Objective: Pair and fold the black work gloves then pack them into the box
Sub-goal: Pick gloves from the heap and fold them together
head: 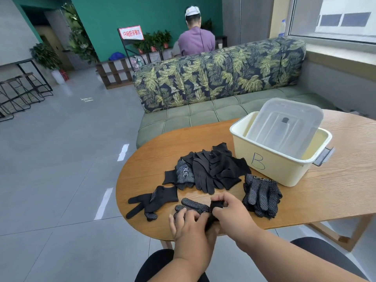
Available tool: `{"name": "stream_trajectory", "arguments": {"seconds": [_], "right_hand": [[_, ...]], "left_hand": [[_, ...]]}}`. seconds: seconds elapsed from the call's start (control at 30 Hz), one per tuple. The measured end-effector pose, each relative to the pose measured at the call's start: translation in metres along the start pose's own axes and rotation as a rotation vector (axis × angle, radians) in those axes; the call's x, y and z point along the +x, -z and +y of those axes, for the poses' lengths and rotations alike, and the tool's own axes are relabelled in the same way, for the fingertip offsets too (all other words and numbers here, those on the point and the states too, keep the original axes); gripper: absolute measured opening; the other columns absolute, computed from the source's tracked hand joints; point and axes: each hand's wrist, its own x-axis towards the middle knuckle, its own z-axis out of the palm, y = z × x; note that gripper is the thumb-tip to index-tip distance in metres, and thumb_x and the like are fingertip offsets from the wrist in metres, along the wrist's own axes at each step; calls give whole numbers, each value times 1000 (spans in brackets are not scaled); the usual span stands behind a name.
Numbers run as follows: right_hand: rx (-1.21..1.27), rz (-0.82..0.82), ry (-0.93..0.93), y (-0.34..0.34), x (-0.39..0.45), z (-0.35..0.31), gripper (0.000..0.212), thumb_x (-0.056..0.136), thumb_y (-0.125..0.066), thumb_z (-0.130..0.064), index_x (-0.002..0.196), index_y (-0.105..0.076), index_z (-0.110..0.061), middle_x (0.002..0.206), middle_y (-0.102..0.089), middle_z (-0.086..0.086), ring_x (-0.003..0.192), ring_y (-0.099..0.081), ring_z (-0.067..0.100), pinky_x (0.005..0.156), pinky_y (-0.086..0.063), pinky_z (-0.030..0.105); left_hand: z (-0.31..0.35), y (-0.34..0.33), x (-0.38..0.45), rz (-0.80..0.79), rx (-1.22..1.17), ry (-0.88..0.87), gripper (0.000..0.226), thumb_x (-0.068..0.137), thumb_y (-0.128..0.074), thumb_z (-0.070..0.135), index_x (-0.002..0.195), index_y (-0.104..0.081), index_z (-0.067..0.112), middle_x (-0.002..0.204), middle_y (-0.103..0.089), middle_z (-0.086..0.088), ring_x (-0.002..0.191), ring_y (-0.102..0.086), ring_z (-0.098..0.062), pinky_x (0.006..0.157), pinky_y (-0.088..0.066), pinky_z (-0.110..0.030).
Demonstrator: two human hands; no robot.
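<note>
A dotted black glove (194, 205) lies at the table's near edge. My right hand (230, 210) pinches its cuff end, and my left hand (188, 222) presses down on its fingers. A loose heap of black gloves (209, 169) lies in the middle of the table. A stack of dotted gloves (261, 195) sits to the right of my hands. A single glove (152, 201) lies at the left. The cream box (270, 165) marked "B" stands at the right, with its clear lid (284, 123) tilted inside it.
The oval wooden table (325, 190) has bare room right of the box and in front of it. A green sofa (203, 110) stands behind the table. A person sits beyond it, facing away. Tiled floor lies to the left.
</note>
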Motion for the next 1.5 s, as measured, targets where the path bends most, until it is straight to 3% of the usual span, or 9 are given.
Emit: {"name": "stream_trajectory", "arguments": {"seconds": [0.13, 0.27, 0.37, 0.5, 0.63, 0.83, 1.03, 1.3, 1.5], "right_hand": [[92, -18, 90, 2, -3, -5, 21, 92, -62, -6, 103, -71, -22, 86, -66, -4, 71, -59, 4, 70, -46, 20], [-52, 0, 203, 5, -3, 0, 19, 96, -62, -13, 103, -70, -28, 105, -63, -2, 80, -60, 3, 79, -49, 18], [-293, -90, 220, 4, 1, 12, 37, 87, -59, -16, 114, -66, -40, 112, -57, -11, 89, -57, 3, 93, -50, 29], [-660, -162, 251, -1, 8, 28, 52, 82, -52, -25, 129, -64, -42, 126, -53, -18, 120, -51, 8, 113, -38, 29], [-824, -173, 292, -1, 14, 36, 64, 77, -42, -30, 137, -63, -39, 129, -53, -13, 125, -50, 14, 114, -37, 28], [-875, -154, 362, 0, 17, 38, 59, 85, -54, -24, 143, -59, -35, 131, -52, -12, 125, -48, 14, 112, -35, 22], [-892, -87, 356, -8, 20, 38, 59, 90, -60, -27, 148, -55, -31, 135, -54, -9, 128, -48, 15, 111, -37, 24], [-885, -77, 340, -8, 20, 31, 49, 90, -61, -29, 139, -59, -35, 124, -53, -9, 121, -51, 16, 105, -42, 26], [-712, 9, 504, 0, 11, 25, 17, 83, -70, -41, 95, -70, -30, 107, -59, -16, 104, -56, 11, 94, -46, 29]], "left_hand": [[-4, 10, 5, -80, -124, 81, 25, 100, -41, 54, 110, -61, 42, 116, -57, 28, 139, -32, -9, 121, 2, -44], [-19, 11, 9, -107, -439, 202, 51, 92, -30, 66, 76, -58, 27, 85, -60, 13, 101, -54, -16, 99, -41, -43], [-27, 14, 15, -85, -620, 354, 63, 88, -35, 72, 72, -57, 16, 73, -59, -4, 80, -58, -24, 78, -49, -46], [-31, 20, 31, -94, -540, 387, 21, 96, -57, 49, 94, -60, 29, 85, -67, 10, 83, -63, -13, 82, -56, -43], [-38, 17, 40, -95, -518, 398, 57, 88, -74, 43, 139, -48, 38, 107, -65, 19, 97, -65, -4, 91, -57, -34], [-37, 29, 28, 66, -302, 150, 50, 87, -68, 57, 132, -56, 38, 129, -44, 17, 116, -42, -3, 102, -40, -22], [-43, 29, 16, -203, -90, -42, 72, 85, -53, 71, 151, -42, 44, 159, -27, 21, 146, -18, -8, 125, -17, -30], [-41, 34, 26, -117, -194, -15, 37, 99, -55, 52, 134, -63, 41, 144, -47, 23, 136, -34, -3, 116, -25, -21], [-34, 47, 19, -130, -605, 78, 22, 92, -68, 48, 112, -69, 39, 111, -66, 30, 113, -56, 5, 95, -42, -12]]}}
